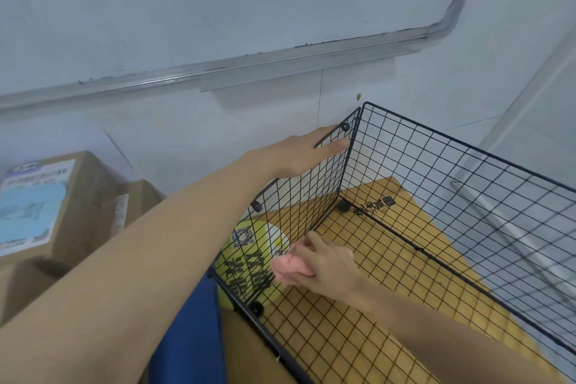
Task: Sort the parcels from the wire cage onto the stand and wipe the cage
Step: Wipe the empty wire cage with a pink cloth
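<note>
The left hand (296, 154) is laid on the wire cage's (405, 237) left wall, fingers (336, 145) straight and pressed together. Inside the cage, a pink cloth (290, 268) is pinched in the right hand (327, 265). Cardboard parcels (46, 206) are stacked left of the cage.

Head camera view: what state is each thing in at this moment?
Black wire cage: open-topped, no parcels inside.
Left hand: fingers straight, resting on the cage's side panel.
Right hand: inside the cage, gripping the cloth.
Pink cloth: bunched, at the side panel's inner face.
Brown cardboard parcels: stacked outside the cage, to its left.
</note>
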`<act>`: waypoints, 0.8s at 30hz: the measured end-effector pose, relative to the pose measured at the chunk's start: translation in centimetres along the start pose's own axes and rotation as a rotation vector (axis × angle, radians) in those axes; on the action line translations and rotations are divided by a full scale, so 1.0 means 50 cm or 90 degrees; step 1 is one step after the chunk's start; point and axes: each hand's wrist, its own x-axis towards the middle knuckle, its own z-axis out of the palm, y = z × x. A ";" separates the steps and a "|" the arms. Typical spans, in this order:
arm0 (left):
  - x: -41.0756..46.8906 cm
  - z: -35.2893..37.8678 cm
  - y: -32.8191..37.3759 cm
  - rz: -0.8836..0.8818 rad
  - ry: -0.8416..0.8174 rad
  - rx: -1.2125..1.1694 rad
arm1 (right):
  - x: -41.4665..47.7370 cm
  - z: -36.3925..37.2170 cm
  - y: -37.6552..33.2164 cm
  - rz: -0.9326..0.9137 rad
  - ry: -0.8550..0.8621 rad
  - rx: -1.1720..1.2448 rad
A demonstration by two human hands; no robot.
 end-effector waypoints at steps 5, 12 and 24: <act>-0.005 -0.005 0.006 -0.017 -0.001 0.063 | 0.023 0.043 -0.022 -0.167 -0.053 0.023; -0.001 -0.003 0.006 -0.026 0.014 0.109 | 0.007 0.117 -0.066 -0.225 -0.094 -0.018; 0.006 -0.003 0.002 0.012 0.002 0.134 | 0.015 0.135 -0.081 -0.259 -0.194 -0.048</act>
